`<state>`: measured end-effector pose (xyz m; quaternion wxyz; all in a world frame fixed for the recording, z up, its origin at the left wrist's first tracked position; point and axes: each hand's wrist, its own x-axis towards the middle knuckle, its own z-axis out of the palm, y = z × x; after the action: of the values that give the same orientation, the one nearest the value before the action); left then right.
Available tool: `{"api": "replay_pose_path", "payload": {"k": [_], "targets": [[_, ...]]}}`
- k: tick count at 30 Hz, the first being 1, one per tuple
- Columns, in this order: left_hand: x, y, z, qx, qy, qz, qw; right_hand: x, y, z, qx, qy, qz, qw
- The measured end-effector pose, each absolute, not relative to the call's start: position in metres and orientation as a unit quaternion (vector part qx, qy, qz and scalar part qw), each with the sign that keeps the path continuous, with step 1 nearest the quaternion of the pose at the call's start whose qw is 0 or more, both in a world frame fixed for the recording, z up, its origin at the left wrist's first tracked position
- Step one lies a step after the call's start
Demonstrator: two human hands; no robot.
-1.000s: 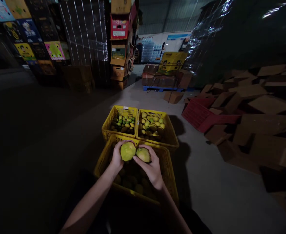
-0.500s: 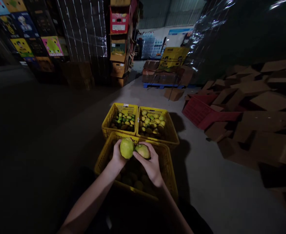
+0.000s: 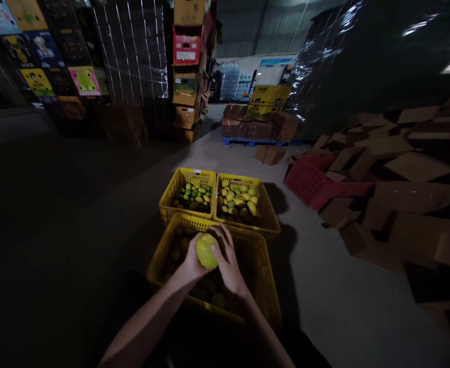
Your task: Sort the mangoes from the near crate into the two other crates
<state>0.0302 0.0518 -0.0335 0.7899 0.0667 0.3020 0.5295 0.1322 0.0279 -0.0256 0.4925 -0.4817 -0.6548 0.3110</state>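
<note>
My left hand [image 3: 193, 261] is wrapped round a large yellow-green lemon [image 3: 207, 251] above the front yellow crate [image 3: 268, 278]. At the lemon's right side is my right hand [image 3: 227, 259], its fingers stretched out and apart. Its thumb lies against the fruit's edge or just in front of it; I cannot tell which. More fruit lies in shadow in the front crate. Behind it, the left yellow crate [image 3: 165, 202] contains green and yellow lemons [image 3: 196, 193]. The right yellow crate [image 3: 270, 210] has mostly yellow ones [image 3: 240, 197].
A red crate [image 3: 310, 181] lies tipped by a heap of flattened cardboard [image 3: 409, 199] on the right. Farther back are a blue pallet [image 3: 248, 141] with boxes, a tall stack of cartons [image 3: 186, 82] and wrapped stacks [image 3: 133, 56]. Grey floor surrounds the crates.
The second lemon has left my right hand, and an extra long fruit shows in the right rear crate. My left hand's lemon has shifted right and down, towards my right hand.
</note>
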Motion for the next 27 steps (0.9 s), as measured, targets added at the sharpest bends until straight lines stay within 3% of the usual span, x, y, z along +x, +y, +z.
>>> {"api": "replay_pose_path", "payload": {"k": [4,10,17,27], "targets": [[0.022,0.053,-0.046,0.113,0.328,0.634,0.691,0.13,0.025,-0.023,-0.448,-0.761,0.223,0.413],[0.009,0.044,-0.027,0.169,0.31,0.644,0.678,0.122,0.023,-0.024,-0.395,-0.8,0.109,0.439],[0.004,0.07,0.008,0.073,0.259,0.599,0.754,0.135,0.021,-0.011,-0.498,-0.676,0.11,0.532],[0.004,0.066,0.005,0.25,0.233,0.667,0.662,0.136,0.024,-0.011,-0.49,-0.69,0.131,0.517]]}}
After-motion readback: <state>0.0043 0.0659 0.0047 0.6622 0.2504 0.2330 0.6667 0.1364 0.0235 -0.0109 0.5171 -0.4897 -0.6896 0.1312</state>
